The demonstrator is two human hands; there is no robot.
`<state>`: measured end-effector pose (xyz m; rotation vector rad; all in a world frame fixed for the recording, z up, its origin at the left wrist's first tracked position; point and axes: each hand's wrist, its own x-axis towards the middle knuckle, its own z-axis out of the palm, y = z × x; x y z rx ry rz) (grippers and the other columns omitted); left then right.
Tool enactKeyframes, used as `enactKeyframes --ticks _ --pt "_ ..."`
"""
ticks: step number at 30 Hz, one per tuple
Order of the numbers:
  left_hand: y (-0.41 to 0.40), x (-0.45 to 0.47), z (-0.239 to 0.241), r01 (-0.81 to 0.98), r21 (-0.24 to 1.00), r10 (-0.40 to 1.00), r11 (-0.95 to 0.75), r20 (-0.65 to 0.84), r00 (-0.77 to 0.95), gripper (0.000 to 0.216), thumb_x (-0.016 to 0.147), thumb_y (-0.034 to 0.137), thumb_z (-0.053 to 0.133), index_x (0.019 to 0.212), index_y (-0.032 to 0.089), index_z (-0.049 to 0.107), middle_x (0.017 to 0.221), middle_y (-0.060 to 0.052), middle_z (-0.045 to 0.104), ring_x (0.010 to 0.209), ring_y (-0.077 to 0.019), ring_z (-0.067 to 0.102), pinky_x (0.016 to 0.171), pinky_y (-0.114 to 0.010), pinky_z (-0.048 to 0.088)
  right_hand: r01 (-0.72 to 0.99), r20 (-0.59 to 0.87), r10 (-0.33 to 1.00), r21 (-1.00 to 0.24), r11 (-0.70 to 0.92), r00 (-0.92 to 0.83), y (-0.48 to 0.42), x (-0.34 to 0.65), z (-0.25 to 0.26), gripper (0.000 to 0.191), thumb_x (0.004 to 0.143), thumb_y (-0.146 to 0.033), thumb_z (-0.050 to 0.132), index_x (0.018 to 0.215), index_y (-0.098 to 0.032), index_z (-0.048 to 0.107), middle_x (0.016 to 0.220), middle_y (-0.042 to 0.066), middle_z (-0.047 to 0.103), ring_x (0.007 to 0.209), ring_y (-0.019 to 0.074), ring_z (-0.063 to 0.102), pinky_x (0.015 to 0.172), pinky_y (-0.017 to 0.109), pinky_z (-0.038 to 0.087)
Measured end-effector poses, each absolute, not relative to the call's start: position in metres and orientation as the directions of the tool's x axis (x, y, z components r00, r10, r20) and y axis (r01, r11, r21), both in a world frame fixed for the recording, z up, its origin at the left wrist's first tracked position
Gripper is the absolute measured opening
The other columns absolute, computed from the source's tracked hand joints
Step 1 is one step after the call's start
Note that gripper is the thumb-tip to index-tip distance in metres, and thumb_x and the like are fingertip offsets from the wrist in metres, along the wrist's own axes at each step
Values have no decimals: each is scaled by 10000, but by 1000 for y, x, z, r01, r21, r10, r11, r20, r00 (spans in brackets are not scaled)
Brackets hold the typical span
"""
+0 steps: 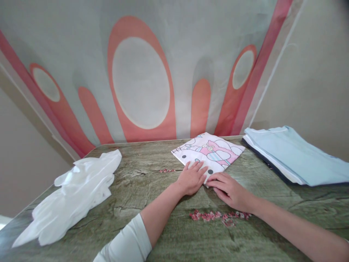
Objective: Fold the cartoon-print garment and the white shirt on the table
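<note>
We see, on the grey-green, wood-patterned worktop [141, 211], a crumpled, thin white cloth [73, 198] at left and a stack of folded garments, pale blue on top [302, 154], at right. Between them lies the folded white fabric with pink cartoon print [214, 147]; sliding it rightward could nudge the stack. Our left hand [192, 178] rests spread on it; too little pressure might let it skew. Our right hand [231, 191] curls at its near corner; we cannot tell whether it pinches, and a tug could crease the layers.

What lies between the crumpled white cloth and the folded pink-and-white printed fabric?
In the head view: green-brown wood-grain tabletop, with a small pink flower strip near the fabric.
</note>
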<state>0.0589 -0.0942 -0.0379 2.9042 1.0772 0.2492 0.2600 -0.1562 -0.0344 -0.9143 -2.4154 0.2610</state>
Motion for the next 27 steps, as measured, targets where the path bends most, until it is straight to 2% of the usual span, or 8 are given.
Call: enactKeyframes --ticks 4,8,11,13,16,20,23,27 --pt "-70 45 -37 675 77 679 -734 130 723 482 971 418 163 1392 223 291 1481 -56 221 1358 -195 162 1089 -403 139 563 344 669 -364 742 -659 -156 258 -32 271 856 -181 472 1110 -197 565 1054 90 553 962 211 484 849 384 410" --pt "-33 15 -35 827 63 829 -559 55 557 503 953 475 199 1392 247 293 1483 -60 214 1352 -199 189 1078 -418 151 545 329 665 -389 743 -671 -158 259 -25 245 844 -209 503 1078 -194 576 1013 84 551 936 201 481 829 360 410" --pt "-16 -10 -35 872 58 874 -486 44 484 540 949 475 177 1403 198 273 1480 -111 197 1347 -243 204 1046 -481 190 539 324 663 -398 743 -675 -159 260 -22 254 801 -196 545 1053 -189 582 989 77 550 918 199 478 818 354 403" --pt "-12 -22 -35 894 64 896 -443 23 442 570 939 493 191 1411 180 258 1480 -108 195 1348 -252 198 1044 -481 195 533 327 656 -393 749 -680 -161 260 -21 273 772 -186 565 1044 -187 582 975 73 552 904 199 477 814 355 397" --pt "-17 -33 -36 894 63 896 -444 14 444 591 931 495 207 1409 154 269 1474 -95 217 1344 -245 214 1054 -437 206 521 335 641 -385 762 -690 -164 259 -20 249 755 -189 571 1003 -182 587 931 63 559 863 190 480 796 346 390" --pt "-33 -39 -33 880 51 881 -472 -7 473 621 919 516 220 1398 128 299 1462 -100 248 1338 -238 237 1063 -384 212 511 356 630 -377 772 -690 -167 256 -21 108 760 -213 561 860 -182 584 815 41 553 785 172 480 729 311 382" --pt "-45 -44 -30 875 46 875 -482 -18 483 660 910 550 217 1396 111 304 1460 -106 253 1342 -244 223 1070 -381 208 499 373 618 -373 782 -692 -168 254 -22 43 764 -226 556 774 -184 560 737 23 534 737 161 474 690 294 370" --pt "-53 -50 -26 872 33 872 -489 -21 489 673 903 571 224 1390 116 316 1452 -116 269 1343 -246 220 1075 -394 203 481 378 612 -388 786 -695 -168 254 -23 42 758 -227 565 757 -186 554 715 17 530 719 157 476 673 288 367"
